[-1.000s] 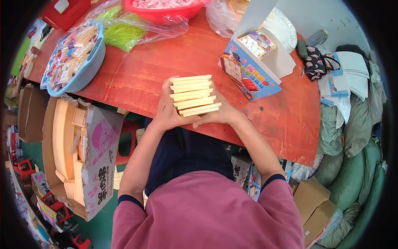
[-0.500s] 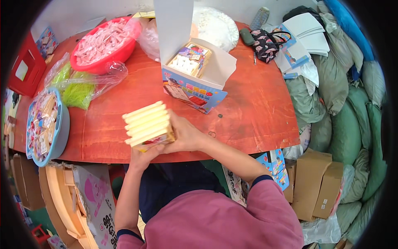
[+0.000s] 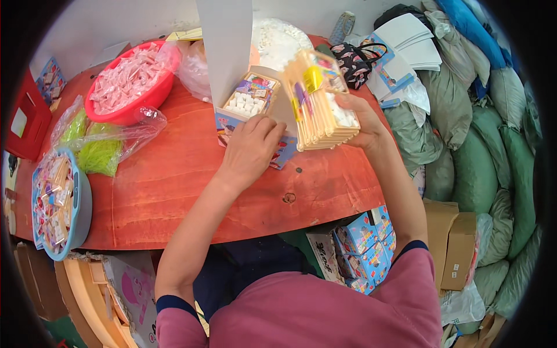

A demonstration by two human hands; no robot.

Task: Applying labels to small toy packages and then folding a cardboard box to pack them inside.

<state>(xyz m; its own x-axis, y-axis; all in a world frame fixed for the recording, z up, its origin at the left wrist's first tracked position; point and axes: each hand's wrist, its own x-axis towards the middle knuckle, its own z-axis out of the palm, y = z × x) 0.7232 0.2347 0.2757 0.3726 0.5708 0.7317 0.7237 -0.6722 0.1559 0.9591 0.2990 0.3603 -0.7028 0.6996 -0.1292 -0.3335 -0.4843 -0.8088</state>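
Note:
In my right hand (image 3: 366,120) is a tilted stack of pale yellow trays (image 3: 316,130), raised over the right side of the open cardboard box. White pieces and purple and yellow packets show in the trays. My left hand (image 3: 249,152) has its bent fingers over the front wall of the blue printed cardboard box (image 3: 225,126), gripping it near the rim. Inside that box sits another stack of trays (image 3: 266,87) with white pieces and a printed packet on top. The box's white lid flap (image 3: 225,46) stands upright. My left hand hides part of the box front.
A red basin (image 3: 130,84) of pink packets and a bag of green shreds (image 3: 101,152) lie left on the red table (image 3: 174,197). Nearer is a blue basket (image 3: 84,200) of small packets. A white heap, a dark bag (image 3: 357,62) and stuffed sacks (image 3: 470,156) stand beyond and right.
The tray stack has gone from both hands at the table's near edge to my right hand alone, up and right by the box. My left hand has moved onto the box front.

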